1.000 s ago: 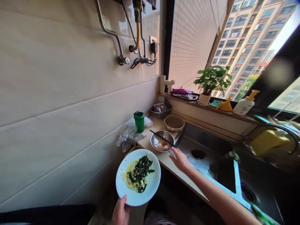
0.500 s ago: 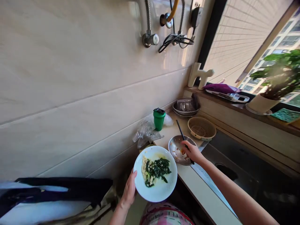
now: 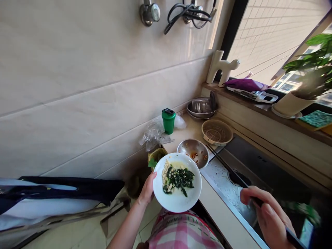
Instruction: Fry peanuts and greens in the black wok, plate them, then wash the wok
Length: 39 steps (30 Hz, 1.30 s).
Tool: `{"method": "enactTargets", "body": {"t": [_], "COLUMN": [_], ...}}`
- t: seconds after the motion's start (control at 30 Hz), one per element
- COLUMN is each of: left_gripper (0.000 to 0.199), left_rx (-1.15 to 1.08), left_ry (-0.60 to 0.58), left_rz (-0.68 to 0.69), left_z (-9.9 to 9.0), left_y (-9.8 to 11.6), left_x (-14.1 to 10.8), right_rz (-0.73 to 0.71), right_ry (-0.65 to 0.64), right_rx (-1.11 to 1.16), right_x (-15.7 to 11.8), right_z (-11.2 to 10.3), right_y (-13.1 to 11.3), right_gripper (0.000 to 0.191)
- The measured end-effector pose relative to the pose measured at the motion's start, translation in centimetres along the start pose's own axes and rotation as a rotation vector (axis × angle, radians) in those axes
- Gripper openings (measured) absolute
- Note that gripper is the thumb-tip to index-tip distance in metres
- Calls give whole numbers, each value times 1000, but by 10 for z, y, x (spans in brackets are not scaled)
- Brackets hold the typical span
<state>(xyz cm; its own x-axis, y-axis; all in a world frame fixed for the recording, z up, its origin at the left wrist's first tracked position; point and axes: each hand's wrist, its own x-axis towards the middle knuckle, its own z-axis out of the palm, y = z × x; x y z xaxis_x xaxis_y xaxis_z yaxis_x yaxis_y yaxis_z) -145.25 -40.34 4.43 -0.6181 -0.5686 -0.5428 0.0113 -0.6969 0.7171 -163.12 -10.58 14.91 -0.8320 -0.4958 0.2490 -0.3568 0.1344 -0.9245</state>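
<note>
Reading this from my end, biggest first; table runs down the right side, sink set into it; white plate is held in mid-air just in front of the table edge, tipped a little toward my camera if at all; colander sits on the table by the sink's far left corner; steel bowl is on the table between plate and colander, near rim hidden by the plate, so I can't tell whether those two touch; left grip is clamped on the plate's left rim, thumb on top, fingers underneath and out of my sight; right grip is over the sink, curled round dark chopsticks, no gap that I can see, image a bit soft there; key relation: chopsticks' long axis is diagonal, butts lower right, tips upper left, ending near the bowl's right rim, lined up past the plate rather than at it; plate lies left of the right grip, well apart; left grip is nearer to plate and bowl alike; smallest stuff: dark greens in the plate, red-brown scraps in the bowl; tip height I can't call.
</note>
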Motion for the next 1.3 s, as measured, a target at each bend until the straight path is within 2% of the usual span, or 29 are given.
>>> {"method": "enactTargets", "body": {"t": [0.07, 0.13, 0.27, 0.43, 0.53, 0.6, 0.77, 0.87, 0.97, 1.03, 1.2, 1.3], "left_gripper": [44, 42, 36, 40, 38, 36, 35, 35, 38, 41, 46, 47], "left_rx": [8, 10, -3, -32, -45, -49, -29, -9, 0, 4, 62, 117], "left_ry": [-1, -4, 28, 70, 84, 87, 62, 41, 15, 5, -46, -76], "left_rz": [-28, -42, -45, -32, -41, -43, -83, -116, -134, -122, -99, -106], "left_z": [9, 17, 26, 30, 31, 33, 39, 43, 47, 49, 61, 75], "left_y": [-5, -10, -17, -23, -23, -22, -21, -22, -24, -24, -20, -18], "left_x": [-1, -3, -9, -10, -12, -15, -20, -21, -21, -21, -24, -24], "right_rz": [-54, -30, 4, -23, -24, -40, -87, -66, -27, 49, 375, 436], "right_ry": [-68, -154, -243, -318, -377, -370, -242, -228, -185, -71, 304, 472], "right_rx": [-45, -109, -216, -131, -83, -100, -107, -42, -5, 49, 330, 525], "right_x": [-5, -8, -12, -22, -26, -25, -9, -2, -5, -13, -44, -60], "right_z": [-4, -4, 0, 0, -6, -11, -7, 2, 2, -6, -27, -33], "right_y": [5, 11, 21, 20, 18, 19, 23, 26, 36, 47, 76, 84], "right_gripper": [37, 32, 17, 15, 16, 15, 14, 16, 14, 13, 25, 29]}}
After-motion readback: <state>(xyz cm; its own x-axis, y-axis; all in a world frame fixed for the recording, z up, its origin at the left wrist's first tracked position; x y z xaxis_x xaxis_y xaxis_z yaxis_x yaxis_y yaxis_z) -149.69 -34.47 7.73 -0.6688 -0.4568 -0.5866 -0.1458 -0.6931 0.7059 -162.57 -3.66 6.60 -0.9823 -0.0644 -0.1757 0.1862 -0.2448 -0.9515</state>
